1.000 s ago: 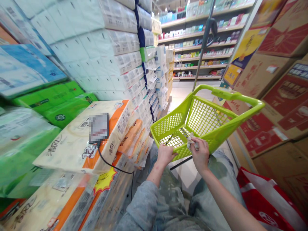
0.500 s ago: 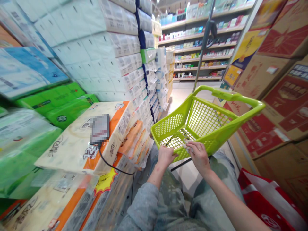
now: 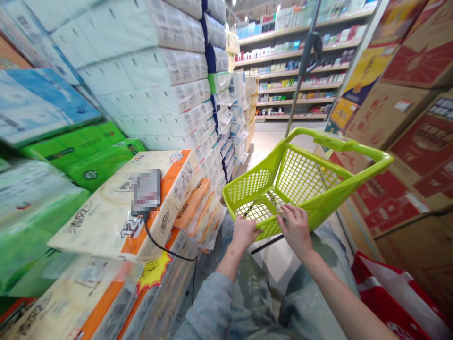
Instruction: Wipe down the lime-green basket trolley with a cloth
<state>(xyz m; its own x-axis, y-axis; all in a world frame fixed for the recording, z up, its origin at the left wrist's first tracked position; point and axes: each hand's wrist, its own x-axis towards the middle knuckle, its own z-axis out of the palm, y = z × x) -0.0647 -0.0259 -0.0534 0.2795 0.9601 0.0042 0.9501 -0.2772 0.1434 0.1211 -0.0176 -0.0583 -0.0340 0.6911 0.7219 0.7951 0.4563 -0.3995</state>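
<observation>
A lime-green shopping basket (image 3: 323,204) with a lattice wall and a looped handle stands tilted in front of my knees. My left hand (image 3: 244,230) is closed around its near rim, thumb toward the right. On the same rim, further right, my right hand (image 3: 294,227) presses a small crumpled white tissue (image 3: 280,207) against the plastic. Most of the tissue is covered by the fingers. Through the lattice floor of the basket, dark parts show underneath.
Stacked tissue packs (image 3: 120,203) fill the left side, with a blurred-out device (image 3: 146,191) and its black cable on top. Cardboard cartons (image 3: 406,189) line the right. A red bag (image 3: 396,297) sits at lower right. A metal pole (image 3: 299,85) and shelves (image 3: 293,71) stand beyond.
My right hand with the tissue has slid slightly right along the rim, its fingers more spread over it. My left hand keeps its grip, and the basket has hardly moved.
</observation>
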